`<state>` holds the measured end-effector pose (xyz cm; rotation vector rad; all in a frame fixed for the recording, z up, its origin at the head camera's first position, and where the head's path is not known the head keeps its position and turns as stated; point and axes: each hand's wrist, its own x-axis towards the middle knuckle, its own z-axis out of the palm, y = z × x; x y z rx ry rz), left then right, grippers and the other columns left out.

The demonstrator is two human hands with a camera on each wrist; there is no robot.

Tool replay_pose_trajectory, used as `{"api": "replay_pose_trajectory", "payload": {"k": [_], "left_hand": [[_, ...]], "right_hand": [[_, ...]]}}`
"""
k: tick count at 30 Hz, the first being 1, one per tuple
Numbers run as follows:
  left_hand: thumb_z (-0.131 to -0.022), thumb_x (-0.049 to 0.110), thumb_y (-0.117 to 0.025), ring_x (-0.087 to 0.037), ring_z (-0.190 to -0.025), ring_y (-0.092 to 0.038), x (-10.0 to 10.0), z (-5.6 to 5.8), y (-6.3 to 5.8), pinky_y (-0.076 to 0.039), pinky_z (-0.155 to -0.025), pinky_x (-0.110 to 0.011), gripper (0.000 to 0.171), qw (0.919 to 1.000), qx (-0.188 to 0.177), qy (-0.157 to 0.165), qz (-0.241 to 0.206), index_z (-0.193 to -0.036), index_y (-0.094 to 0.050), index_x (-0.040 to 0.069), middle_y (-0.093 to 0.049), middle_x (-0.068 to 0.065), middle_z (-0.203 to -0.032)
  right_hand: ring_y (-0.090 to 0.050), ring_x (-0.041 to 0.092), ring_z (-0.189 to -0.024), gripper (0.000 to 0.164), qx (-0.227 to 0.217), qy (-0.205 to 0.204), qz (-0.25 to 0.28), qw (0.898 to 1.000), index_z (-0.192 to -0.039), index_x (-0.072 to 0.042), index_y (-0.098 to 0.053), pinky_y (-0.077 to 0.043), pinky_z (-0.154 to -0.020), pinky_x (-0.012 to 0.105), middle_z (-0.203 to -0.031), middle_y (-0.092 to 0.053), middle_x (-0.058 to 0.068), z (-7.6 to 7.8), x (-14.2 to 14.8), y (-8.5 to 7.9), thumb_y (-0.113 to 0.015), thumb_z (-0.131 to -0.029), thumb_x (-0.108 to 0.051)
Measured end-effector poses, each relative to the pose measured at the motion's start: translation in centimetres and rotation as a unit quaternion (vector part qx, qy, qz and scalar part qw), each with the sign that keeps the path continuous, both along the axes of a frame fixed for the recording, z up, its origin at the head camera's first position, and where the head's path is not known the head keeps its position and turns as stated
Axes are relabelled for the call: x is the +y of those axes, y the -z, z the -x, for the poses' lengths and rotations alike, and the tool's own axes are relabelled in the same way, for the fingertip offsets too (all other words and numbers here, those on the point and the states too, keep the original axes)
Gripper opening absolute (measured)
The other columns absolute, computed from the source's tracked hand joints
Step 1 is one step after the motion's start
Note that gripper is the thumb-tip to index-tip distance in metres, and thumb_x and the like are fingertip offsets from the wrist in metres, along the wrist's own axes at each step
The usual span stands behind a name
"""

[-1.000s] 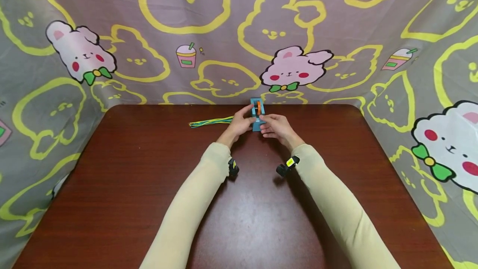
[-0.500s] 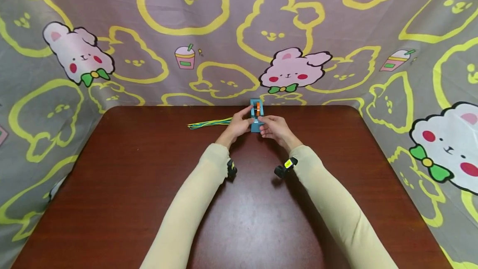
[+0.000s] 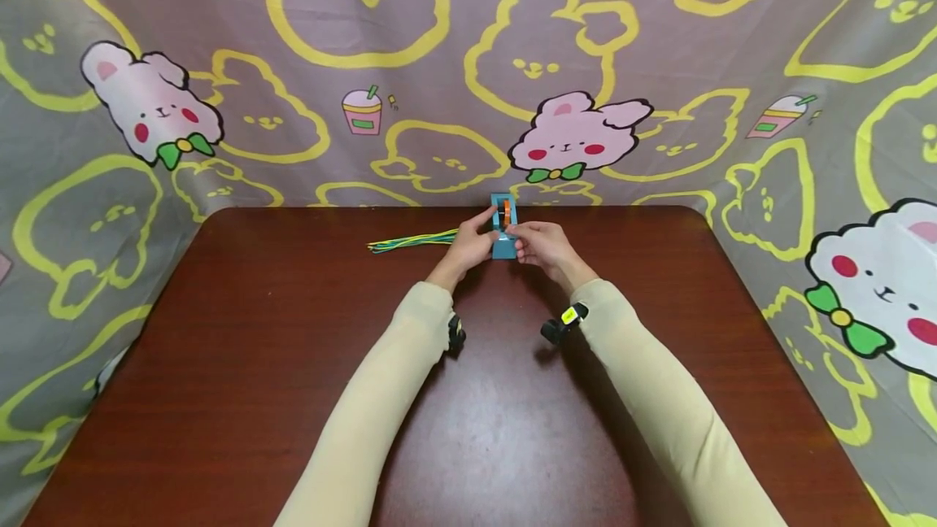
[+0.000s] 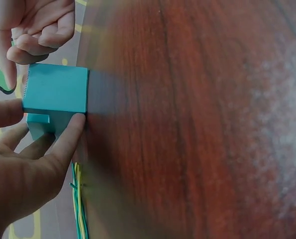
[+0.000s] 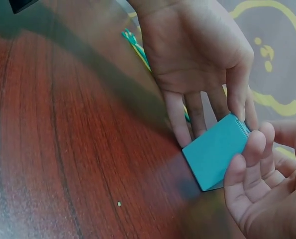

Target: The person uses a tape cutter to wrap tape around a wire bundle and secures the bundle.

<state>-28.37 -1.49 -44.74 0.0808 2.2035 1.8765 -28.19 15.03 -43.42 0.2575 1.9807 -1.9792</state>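
A blue tape dispenser (image 3: 504, 249) with an orange roll (image 3: 507, 211) stands at the table's back edge. My left hand (image 3: 468, 246) grips it from the left; in the left wrist view its fingers and thumb spread round the body of the dispenser (image 4: 56, 88). At the serrated cutting edge, thumb and forefinger of my right hand (image 3: 545, 249) meet in a pinch on the tape end, which is hard to make out. The other fingers of that right hand (image 5: 272, 189) curl beside the blue front face in the right wrist view.
A bundle of yellow and green thin strands (image 3: 410, 242) lies left of the dispenser, partly behind the left hand. A patterned curtain (image 3: 424, 88) rises along the back and sides of the brown table (image 3: 220, 348). Both wrists wear small black cameras.
The right hand's fingers have shifted slightly up and right, uncovering more of the dispenser's front. The left hand keeps its grip and the dispenser stays in place.
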Motion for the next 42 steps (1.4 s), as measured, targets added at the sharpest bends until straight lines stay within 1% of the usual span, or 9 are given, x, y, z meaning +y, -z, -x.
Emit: {"api": "replay_pose_trajectory", "payload": {"k": [3,8,16,24,26,28,30,32,42], "left_hand": [[-0.103,0.01,-0.052,-0.025,-0.108,-0.063,0.0,0.1,0.1,-0.053,-0.09,-0.042,0.058,1.0,-0.005,0.001,-0.002,-0.157,-0.037,0.025,-0.039,-0.013,-0.156],[-0.103,0.01,-0.052,-0.026,-0.108,-0.063,0.1,0.1,0.0,-0.053,-0.083,-0.034,0.058,1.0,-0.004,0.001,0.003,-0.156,-0.038,0.026,-0.04,-0.012,-0.155],[-0.103,0.01,-0.051,-0.02,-0.096,-0.06,-0.1,-0.1,-0.2,-0.048,-0.075,-0.029,0.057,0.9999,0.002,0.0,0.011,-0.157,-0.038,0.026,-0.037,-0.009,-0.157],[-0.104,0.012,-0.052,-0.021,-0.109,-0.057,0.1,0.0,0.0,-0.049,-0.081,-0.031,0.057,0.9998,0.001,-0.003,0.019,-0.157,-0.037,0.027,-0.033,-0.007,-0.16],[-0.104,0.011,-0.052,-0.021,-0.103,-0.058,0.1,0.1,0.0,-0.048,-0.078,-0.03,0.057,0.9998,0.003,-0.003,0.019,-0.157,-0.037,0.027,-0.035,-0.007,-0.159],[-0.104,0.011,-0.051,-0.021,-0.089,-0.058,0.1,0.2,0.1,-0.046,-0.074,-0.028,0.057,0.9998,0.005,-0.003,0.02,-0.157,-0.037,0.027,-0.039,-0.008,-0.156],[-0.104,0.011,-0.051,-0.02,-0.074,-0.053,0.1,0.2,0.1,-0.044,-0.069,-0.028,0.057,0.9998,0.008,-0.002,0.021,-0.157,-0.037,0.027,-0.043,-0.01,-0.152],[-0.103,0.01,-0.05,-0.017,-0.068,-0.05,0.2,0.2,0.0,-0.043,-0.066,-0.027,0.057,0.9997,0.011,-0.001,0.02,-0.157,-0.037,0.026,-0.044,-0.012,-0.151],[-0.103,0.01,-0.051,-0.013,-0.06,-0.045,0.1,0.2,0.2,-0.043,-0.063,-0.026,0.058,0.9995,0.01,-0.005,0.028,-0.157,-0.038,0.027,-0.05,-0.012,-0.142]], "right_hand": [[-0.054,0.008,-0.051,0.02,-0.003,0.009,0.008,1.0,-0.106,0.002,-0.068,-0.051,-0.054,0.023,-0.06,-0.057,-0.003,0.1,0.0,0.0,-0.07,-0.096,-0.016],[-0.053,0.007,-0.051,0.014,0.001,0.02,0.013,1.0,-0.098,-0.002,-0.069,-0.05,-0.054,0.022,-0.059,-0.057,-0.003,0.2,0.0,0.1,-0.073,-0.094,-0.015],[-0.054,0.007,-0.051,0.016,0.012,0.024,0.014,1.0,-0.101,0.0,-0.07,-0.05,-0.055,0.022,-0.06,-0.058,-0.002,0.1,-0.2,0.2,-0.072,-0.094,-0.014],[-0.053,0.006,-0.048,0.014,-0.006,0.041,0.044,0.998,-0.1,-0.001,-0.07,-0.05,-0.053,0.021,-0.059,-0.058,-0.002,0.2,-0.1,0.3,-0.074,-0.092,-0.012],[-0.053,0.007,-0.048,0.012,-0.012,0.047,0.049,0.998,-0.098,-0.002,-0.07,-0.05,-0.053,0.021,-0.058,-0.057,-0.002,0.2,-0.1,0.3,-0.074,-0.092,-0.012],[-0.053,0.006,-0.047,0.01,-0.016,0.051,0.052,0.997,-0.095,-0.003,-0.071,-0.05,-0.053,0.021,-0.058,-0.057,-0.002,0.3,-0.1,0.2,-0.074,-0.092,-0.012],[-0.053,0.006,-0.047,0.007,-0.013,0.054,0.052,0.997,-0.093,-0.004,-0.072,-0.05,-0.052,0.021,-0.058,-0.058,-0.002,0.3,-0.2,0.1,-0.074,-0.092,-0.011],[-0.053,0.006,-0.047,0.006,-0.011,0.055,0.05,0.997,-0.091,-0.005,-0.073,-0.05,-0.052,0.021,-0.058,-0.058,-0.002,0.3,-0.2,0.0,-0.074,-0.092,-0.011],[-0.053,0.005,-0.046,0.007,-0.001,0.047,0.04,0.998,-0.094,-0.003,-0.072,-0.049,-0.051,0.021,-0.057,-0.057,-0.003,0.5,-0.3,-0.7,-0.072,-0.093,-0.011]]}}
